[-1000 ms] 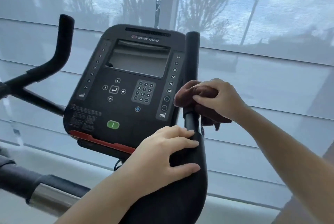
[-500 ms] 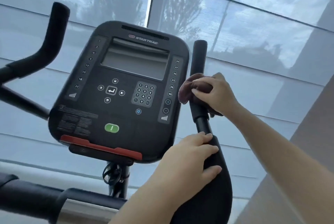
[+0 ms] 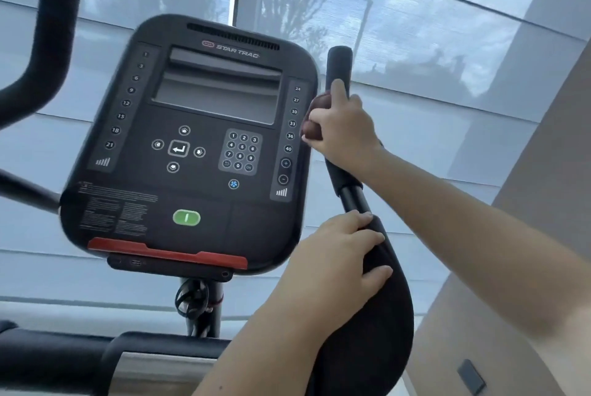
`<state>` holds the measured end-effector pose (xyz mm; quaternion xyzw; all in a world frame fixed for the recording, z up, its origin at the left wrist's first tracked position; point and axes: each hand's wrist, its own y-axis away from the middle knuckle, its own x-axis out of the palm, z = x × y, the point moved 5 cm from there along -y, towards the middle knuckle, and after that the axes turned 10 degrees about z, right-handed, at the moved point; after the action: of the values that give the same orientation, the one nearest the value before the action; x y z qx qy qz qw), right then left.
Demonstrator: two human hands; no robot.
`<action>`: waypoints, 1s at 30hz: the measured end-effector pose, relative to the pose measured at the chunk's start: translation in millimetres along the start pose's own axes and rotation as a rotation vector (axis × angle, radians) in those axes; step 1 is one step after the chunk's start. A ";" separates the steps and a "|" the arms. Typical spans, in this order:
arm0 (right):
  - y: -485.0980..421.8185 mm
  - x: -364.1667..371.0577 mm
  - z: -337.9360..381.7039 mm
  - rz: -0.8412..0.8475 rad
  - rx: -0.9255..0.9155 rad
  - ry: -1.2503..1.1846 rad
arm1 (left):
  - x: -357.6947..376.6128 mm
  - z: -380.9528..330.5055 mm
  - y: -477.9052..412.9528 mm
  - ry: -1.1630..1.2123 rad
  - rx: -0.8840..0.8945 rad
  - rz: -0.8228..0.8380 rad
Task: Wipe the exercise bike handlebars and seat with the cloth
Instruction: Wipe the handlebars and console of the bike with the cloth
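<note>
Your right grip [image 3: 343, 127] clenches the cloth [image 3: 315, 109] round the handlebar [image 3: 339, 63]; your left grip [image 3: 339, 255] rests flat on the pad [image 3: 383, 315]. Slide upward, wrapped tight.

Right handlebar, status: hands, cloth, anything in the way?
Right hand grips cloth against right handlebar, below its tip. Left hand rests on armrest pad lower down. Console close beside cloth.

console [image 3: 192, 146] reads "STAR TRAC", keypad 0–9

Right hand [image 3: 343, 130] clasps cloth [image 3: 315, 107] round handlebar [image 3: 339, 63] — left hand [image 3: 335, 255] rests below.
</note>
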<state>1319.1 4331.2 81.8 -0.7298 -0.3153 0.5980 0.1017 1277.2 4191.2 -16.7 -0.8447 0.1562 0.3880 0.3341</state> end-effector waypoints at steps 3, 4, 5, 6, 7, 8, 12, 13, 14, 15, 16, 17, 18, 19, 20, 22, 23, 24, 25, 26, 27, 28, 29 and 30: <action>13.1 4.3 12.0 0.125 -0.002 0.008 | 0.3 -0.2 1.1 0.013 -0.003 -0.005; 16.8 2.7 12.5 0.166 -0.029 -0.016 | 0.3 -0.4 1.3 0.017 -0.003 -0.002; 20.8 0.4 12.0 0.200 -0.074 -0.042 | 0.1 -0.4 1.6 0.019 -0.003 0.001; 24.9 -2.8 10.6 0.232 -0.120 -0.081 | 0.0 -0.2 1.6 0.019 -0.001 0.002; 28.1 -7.5 7.3 0.240 -0.151 -0.143 | -0.2 -0.1 1.8 0.020 0.002 0.001; 28.8 -14.1 1.9 0.212 -0.162 -0.222 | -0.3 -0.2 1.8 0.022 0.006 0.001; 1.8 -37.2 -31.1 -0.146 -0.050 -0.359 | -1.1 -2.0 1.7 0.003 0.019 -0.009; -4.8 -36.4 -35.7 -0.183 -0.012 -0.399 | -1.1 -2.4 1.8 -0.001 0.020 -0.013; -8.3 -31.5 -37.2 -0.191 0.016 -0.457 | -1.3 -2.8 1.9 -0.005 0.019 -0.014; -7.7 -23.3 -37.3 -0.180 0.033 -0.513 | -1.4 -3.3 2.1 -0.009 0.018 -0.013; -3.0 -14.3 -36.8 -0.157 0.044 -0.564 | -1.4 -3.6 2.4 -0.015 0.018 -0.013; 4.3 -6.0 -36.9 -0.121 0.050 -0.609 | -1.8 -3.6 2.4 -0.020 0.018 -0.016; 13.6 0.9 -39.1 -0.069 0.059 -0.651 | -1.9 -3.9 2.5 -0.026 0.019 -0.017; 23.7 5.1 -43.2 -0.003 0.066 -0.694 | -2.0 -4.5 2.7 -0.032 0.019 -0.016; 33.3 7.5 -49.0 0.076 0.062 -0.756 | -1.9 -4.9 2.9 -0.038 0.020 -0.017; 54.4 7.4 -59.0 0.232 0.023 -0.921 | -2.4 -5.5 3.3 -0.052 0.022 -0.016; 66.0 6.2 -62.4 0.289 -0.009 -0.978 | -3.0 -6.3 3.1 -0.058 0.021 -0.013; 75.4 4.9 -64.1 0.319 -0.049 -1.004 | -3.9 -6.6 2.7 -0.065 0.019 -0.011; 80.5 3.6 -64.9 0.320 -0.085 -1.003 | -4.7 -6.4 2.4 -0.073 0.017 -0.013; 80.5 2.2 -64.8 0.302 -0.108 -1.001 | -5.7 -6.2 2.3 -0.079 0.013 -0.016; 74.9 0.1 -65.0 0.248 -0.112 -1.007 | -6.4 -5.9 2.3 -0.083 0.007 -0.015; 64.8 -1.8 -66.7 0.156 -0.088 -1.033 | -6.6 -5.8 2.6 -0.082 -0.002 -0.008; 51.3 -2.4 -70.8 0.044 -0.033 -1.076 | -6.9 -5.3 2.6 -0.074 -0.013 0.001; 37.5 -1.7 -75.2 -0.063 0.039 -1.133 | -7.1 -5.1 2.8 -0.063 -0.020 0.007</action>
<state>1402.2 4318.1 83.4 -0.2834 -0.3313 0.8984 -0.0520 1273.9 4185.7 -10.2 -0.8348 0.1448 0.4171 0.3289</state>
